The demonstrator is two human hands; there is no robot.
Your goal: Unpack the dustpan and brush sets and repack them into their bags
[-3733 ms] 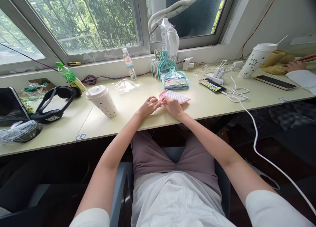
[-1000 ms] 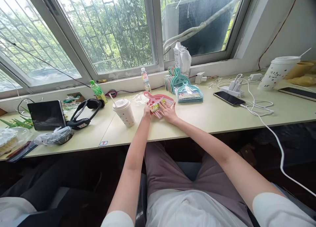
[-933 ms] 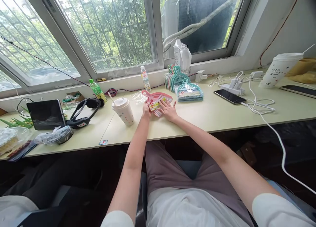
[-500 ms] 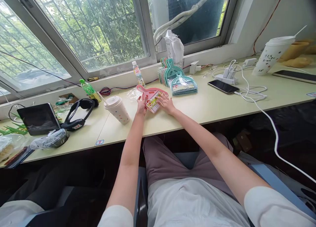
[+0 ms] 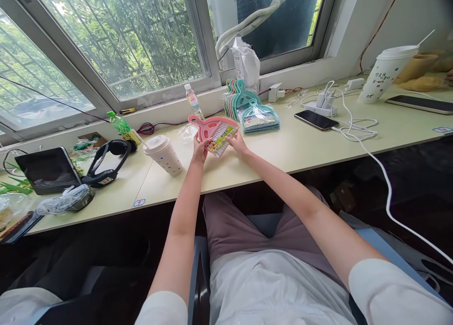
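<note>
A pink dustpan (image 5: 210,128) with a small white-bristled brush and a printed card (image 5: 221,141) sits between my hands, its handle pointing to the far left. My left hand (image 5: 200,149) grips its left edge, thumb on top. On the right edge, my right hand (image 5: 238,142) has its thumb on the card and its fingers underneath. Just beyond lies a stack of wrapped teal dustpans (image 5: 262,118). Behind that stack, several green, pink and teal dustpans (image 5: 240,96) lean upright in a row.
Left of my hands stand a lidded paper cup (image 5: 163,156), a green bottle (image 5: 122,126), headphones (image 5: 109,164) and a tablet (image 5: 47,170). To the right lie a phone (image 5: 316,120), a power strip (image 5: 322,107) and a large white cup (image 5: 387,75). Crumpled clear wrap (image 5: 189,133) lies behind the dustpan.
The pink dustpan is raised and tilted toward me. My right hand has gone from lying spread over the card to gripping the right edge.
</note>
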